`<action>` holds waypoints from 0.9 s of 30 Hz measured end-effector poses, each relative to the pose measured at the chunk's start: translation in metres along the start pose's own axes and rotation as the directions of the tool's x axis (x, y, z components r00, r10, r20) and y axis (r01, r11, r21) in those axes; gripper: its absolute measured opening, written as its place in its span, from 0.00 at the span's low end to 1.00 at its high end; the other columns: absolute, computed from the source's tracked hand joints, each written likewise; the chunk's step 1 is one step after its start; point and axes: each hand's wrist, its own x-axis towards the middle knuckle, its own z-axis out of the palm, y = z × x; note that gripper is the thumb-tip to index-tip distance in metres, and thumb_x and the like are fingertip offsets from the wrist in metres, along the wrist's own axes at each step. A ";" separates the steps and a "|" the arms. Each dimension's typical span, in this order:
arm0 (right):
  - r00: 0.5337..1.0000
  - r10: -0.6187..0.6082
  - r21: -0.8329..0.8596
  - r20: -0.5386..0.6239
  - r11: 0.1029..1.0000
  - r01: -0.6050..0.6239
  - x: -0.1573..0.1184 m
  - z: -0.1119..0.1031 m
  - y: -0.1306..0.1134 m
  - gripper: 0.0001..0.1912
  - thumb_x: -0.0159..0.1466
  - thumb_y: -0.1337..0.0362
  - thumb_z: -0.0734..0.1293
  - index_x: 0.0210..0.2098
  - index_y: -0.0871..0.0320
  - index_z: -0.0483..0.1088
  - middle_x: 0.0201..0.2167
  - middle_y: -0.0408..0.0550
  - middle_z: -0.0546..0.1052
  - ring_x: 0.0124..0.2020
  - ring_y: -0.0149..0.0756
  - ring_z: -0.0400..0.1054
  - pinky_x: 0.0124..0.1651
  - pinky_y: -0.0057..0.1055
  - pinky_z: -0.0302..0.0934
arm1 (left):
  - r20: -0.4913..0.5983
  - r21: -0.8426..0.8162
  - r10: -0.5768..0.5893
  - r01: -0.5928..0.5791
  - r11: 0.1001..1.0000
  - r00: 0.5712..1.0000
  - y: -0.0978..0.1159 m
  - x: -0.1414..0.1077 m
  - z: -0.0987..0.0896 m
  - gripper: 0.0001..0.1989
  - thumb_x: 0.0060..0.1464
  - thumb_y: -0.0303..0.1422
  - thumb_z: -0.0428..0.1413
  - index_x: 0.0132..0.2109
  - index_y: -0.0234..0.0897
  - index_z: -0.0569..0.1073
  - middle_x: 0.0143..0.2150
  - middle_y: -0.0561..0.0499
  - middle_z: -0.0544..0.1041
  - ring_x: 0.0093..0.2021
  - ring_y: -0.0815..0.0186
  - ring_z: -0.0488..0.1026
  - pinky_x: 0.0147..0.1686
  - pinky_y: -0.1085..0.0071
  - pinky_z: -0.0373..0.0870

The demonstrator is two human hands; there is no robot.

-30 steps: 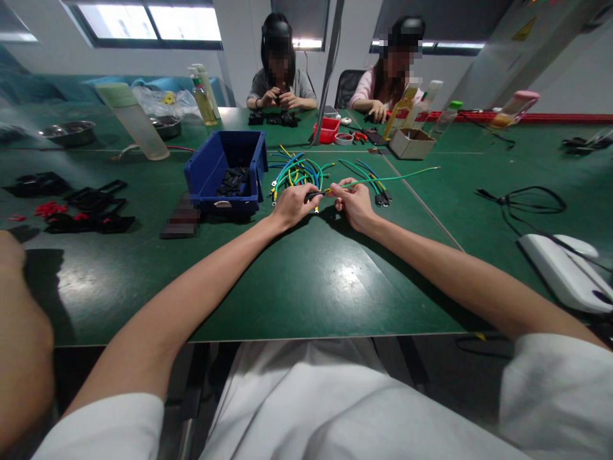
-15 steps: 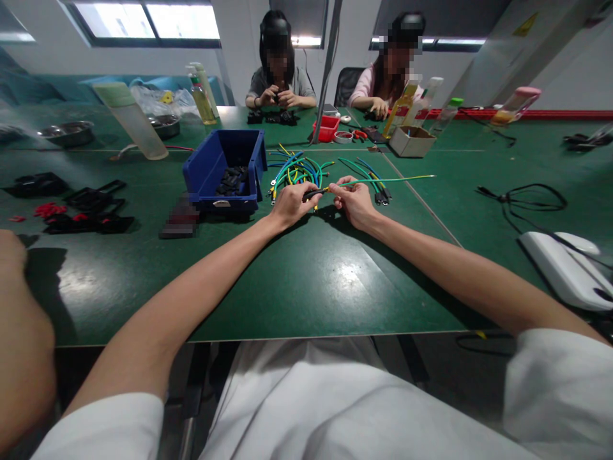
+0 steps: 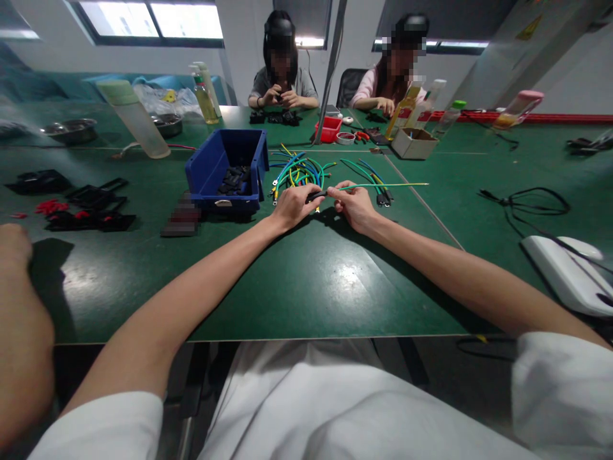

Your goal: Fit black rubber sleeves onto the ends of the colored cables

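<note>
My left hand (image 3: pixel 291 208) is closed around a small black plastic connector housing (image 3: pixel 315 196) above the table. My right hand (image 3: pixel 355 206) pinches a green-and-yellow wire (image 3: pixel 395 185) close to the housing, and the wire's free end points right. Fingertips hide where wire and housing meet. Just behind my hands lies a tangled pile of green, yellow and blue wires (image 3: pixel 299 167), some with metal ring ends. Beyond my right hand rest several wires with black housings (image 3: pixel 383 198) on their ends. A blue bin (image 3: pixel 225 204) holding black housings stands left of my left hand.
Black plastic parts (image 3: pixel 90 219) and red pieces (image 3: pixel 52 206) lie left on the green table (image 3: pixel 287 287). A white device (image 3: pixel 567 271) and black cable (image 3: pixel 541 198) are at right. Two people sit opposite, near bottles, a red box (image 3: pixel 328 131) and a cardboard box (image 3: pixel 414 144). Someone's arm shows at far left.
The wire's free end has dropped and shifted slightly left. My right fingertips are nearer the housing, and the yellow bit that showed between the hands is now out of sight.
</note>
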 end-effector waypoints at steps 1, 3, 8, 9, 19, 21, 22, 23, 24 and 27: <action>1.000 0.000 -0.011 0.002 1.000 0.000 0.000 0.000 0.000 0.24 0.43 0.53 0.80 0.27 0.56 0.65 0.17 0.35 0.67 0.16 0.22 0.58 0.17 0.21 0.51 | 0.009 0.003 0.009 -0.009 1.000 1.000 0.000 0.000 0.000 0.13 0.61 0.39 0.53 0.46 0.36 0.75 0.40 0.47 0.81 0.38 0.64 0.77 0.38 0.70 0.69; 1.000 -0.008 -0.027 0.001 1.000 0.008 0.000 0.001 0.001 0.24 0.43 0.53 0.80 0.27 0.56 0.66 0.16 0.35 0.67 0.16 0.22 0.58 0.17 0.21 0.51 | 0.020 0.006 0.020 -0.020 1.000 1.000 0.001 0.000 0.000 0.13 0.61 0.39 0.53 0.46 0.36 0.75 0.41 0.47 0.81 0.38 0.64 0.77 0.38 0.71 0.68; 1.000 -0.028 -0.031 -0.002 0.999 0.028 0.001 0.000 0.004 0.23 0.44 0.52 0.80 0.27 0.56 0.66 0.16 0.36 0.68 0.15 0.23 0.59 0.17 0.22 0.52 | 0.020 -0.003 0.013 -0.013 1.000 1.000 0.002 0.002 -0.002 0.13 0.61 0.39 0.53 0.46 0.36 0.75 0.39 0.47 0.81 0.35 0.64 0.77 0.36 0.71 0.68; 0.999 -0.033 -0.026 0.000 0.999 0.033 0.000 0.000 0.004 0.23 0.44 0.52 0.80 0.27 0.56 0.66 0.17 0.36 0.68 0.16 0.23 0.59 0.17 0.22 0.52 | 0.020 -0.009 0.012 -0.012 1.000 1.000 0.002 0.002 -0.002 0.13 0.61 0.39 0.53 0.46 0.36 0.75 0.39 0.47 0.81 0.35 0.64 0.77 0.36 0.71 0.68; 0.998 -0.043 0.005 0.040 0.999 0.043 0.000 0.002 0.004 0.22 0.45 0.53 0.79 0.29 0.56 0.67 0.17 0.36 0.69 0.16 0.23 0.61 0.17 0.21 0.53 | 0.007 -0.026 -0.011 0.011 1.000 1.000 0.005 0.003 -0.003 0.12 0.60 0.37 0.53 0.44 0.36 0.76 0.37 0.47 0.81 0.34 0.65 0.77 0.34 0.71 0.67; 0.998 -0.042 0.008 0.048 0.999 0.041 0.000 0.001 0.004 0.21 0.45 0.54 0.79 0.28 0.57 0.68 0.16 0.36 0.68 0.16 0.23 0.61 0.18 0.21 0.53 | 0.005 -0.031 -0.005 0.005 0.999 1.000 0.005 0.002 -0.004 0.12 0.60 0.37 0.53 0.43 0.36 0.77 0.37 0.47 0.81 0.33 0.65 0.76 0.34 0.71 0.67; 0.998 -0.039 0.003 0.047 0.999 0.039 0.000 0.001 0.004 0.21 0.45 0.55 0.79 0.28 0.57 0.68 0.16 0.36 0.69 0.16 0.23 0.61 0.18 0.21 0.53 | 0.004 -0.034 0.001 0.000 0.999 1.000 0.005 0.002 -0.004 0.12 0.60 0.37 0.53 0.43 0.36 0.77 0.37 0.47 0.81 0.33 0.65 0.76 0.34 0.71 0.67; 0.998 -0.036 -0.004 0.044 0.999 0.036 0.000 0.001 0.003 0.20 0.45 0.55 0.80 0.27 0.58 0.69 0.16 0.37 0.69 0.16 0.23 0.61 0.18 0.21 0.53 | 0.003 -0.035 0.008 -0.007 0.999 1.000 0.005 0.002 -0.004 0.12 0.60 0.37 0.53 0.43 0.36 0.77 0.37 0.47 0.81 0.33 0.66 0.76 0.34 0.72 0.67; 0.999 -0.032 -0.012 0.040 0.999 0.033 0.000 0.001 0.003 0.20 0.44 0.56 0.80 0.27 0.58 0.70 0.16 0.37 0.70 0.16 0.23 0.61 0.18 0.21 0.53 | 0.003 -0.035 0.016 -0.015 0.999 1.000 0.005 0.001 -0.004 0.12 0.60 0.37 0.53 0.43 0.35 0.77 0.37 0.47 0.81 0.32 0.66 0.76 0.33 0.72 0.67; 0.999 -0.021 -0.041 0.037 0.999 0.022 -0.001 0.002 0.002 0.18 0.44 0.57 0.80 0.25 0.59 0.71 0.16 0.39 0.71 0.17 0.23 0.61 0.18 0.21 0.53 | 0.007 -0.024 0.046 -0.046 0.999 0.999 0.004 0.001 -0.003 0.11 0.60 0.36 0.53 0.43 0.35 0.77 0.36 0.48 0.81 0.32 0.67 0.75 0.33 0.72 0.66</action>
